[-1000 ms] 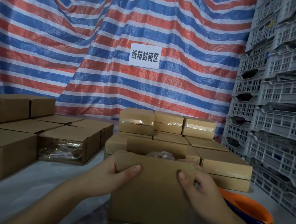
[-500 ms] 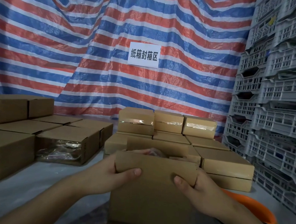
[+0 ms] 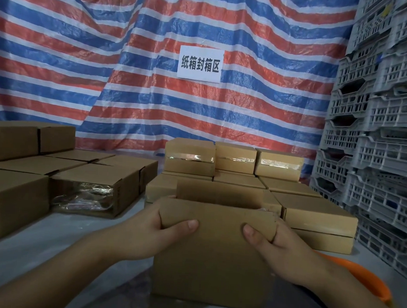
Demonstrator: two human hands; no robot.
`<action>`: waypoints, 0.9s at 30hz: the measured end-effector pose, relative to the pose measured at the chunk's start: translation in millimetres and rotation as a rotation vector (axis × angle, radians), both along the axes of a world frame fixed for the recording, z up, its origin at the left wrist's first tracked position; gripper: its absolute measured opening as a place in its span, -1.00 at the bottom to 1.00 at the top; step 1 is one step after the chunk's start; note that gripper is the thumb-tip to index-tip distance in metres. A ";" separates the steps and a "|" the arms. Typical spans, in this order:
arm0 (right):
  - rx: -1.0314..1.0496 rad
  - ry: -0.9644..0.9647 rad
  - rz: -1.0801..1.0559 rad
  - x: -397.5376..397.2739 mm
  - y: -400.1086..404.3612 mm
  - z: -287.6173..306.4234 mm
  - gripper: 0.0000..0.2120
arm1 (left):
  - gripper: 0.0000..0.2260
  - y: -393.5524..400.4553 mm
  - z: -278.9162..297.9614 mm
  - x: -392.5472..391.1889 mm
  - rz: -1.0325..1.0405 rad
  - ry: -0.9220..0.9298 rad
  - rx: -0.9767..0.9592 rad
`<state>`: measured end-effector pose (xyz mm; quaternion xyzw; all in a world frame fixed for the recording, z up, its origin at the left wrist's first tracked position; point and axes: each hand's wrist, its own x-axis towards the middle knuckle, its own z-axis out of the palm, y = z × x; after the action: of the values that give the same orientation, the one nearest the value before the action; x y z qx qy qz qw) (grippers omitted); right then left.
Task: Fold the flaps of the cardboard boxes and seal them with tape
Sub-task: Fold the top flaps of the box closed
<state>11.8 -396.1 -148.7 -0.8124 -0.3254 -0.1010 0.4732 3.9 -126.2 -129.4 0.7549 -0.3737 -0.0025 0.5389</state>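
An open brown cardboard box [image 3: 212, 261] stands on the table right in front of me, its far flap [image 3: 219, 190] upright. My left hand [image 3: 150, 234] grips the box's upper left corner, thumb on the near face, fingers over the side. At the upper right corner my right hand [image 3: 277, 249] does the same, its fingers hidden behind the edge. The inside of the box is hidden by the near wall. No tape roll shows in view.
Taped boxes [image 3: 190, 156] are stacked behind the open one and to its right [image 3: 317, 218]. More boxes [image 3: 93, 190] fill the left side. An orange basin rim [image 3: 361, 277] lies at my right. Grey plastic crates [image 3: 377, 140] tower on the right before a striped tarp.
Both hands have slid inward along the box's top corners, pressing the side flaps down. The clear bag seen inside earlier is out of sight now. The camera view dropped slightly.
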 end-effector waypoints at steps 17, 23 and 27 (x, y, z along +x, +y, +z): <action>0.026 -0.033 0.040 -1.7 3.7 2.8 -0.72 | -0.62 0.6 -1.9 2.8 0.006 -0.069 -0.007; 0.039 0.036 0.020 -2.8 1.1 2.3 -0.59 | -0.79 1.4 -0.6 -2.0 0.024 0.016 -0.025; 0.062 0.099 0.051 -4.6 1.2 3.7 -0.62 | -0.77 0.5 0.1 -2.1 0.012 0.043 -0.018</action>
<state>7.3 -394.9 -144.9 -0.7929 -0.3189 -0.0583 0.5160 1.8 -125.8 -129.2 0.7522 -0.3572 -0.0122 0.5537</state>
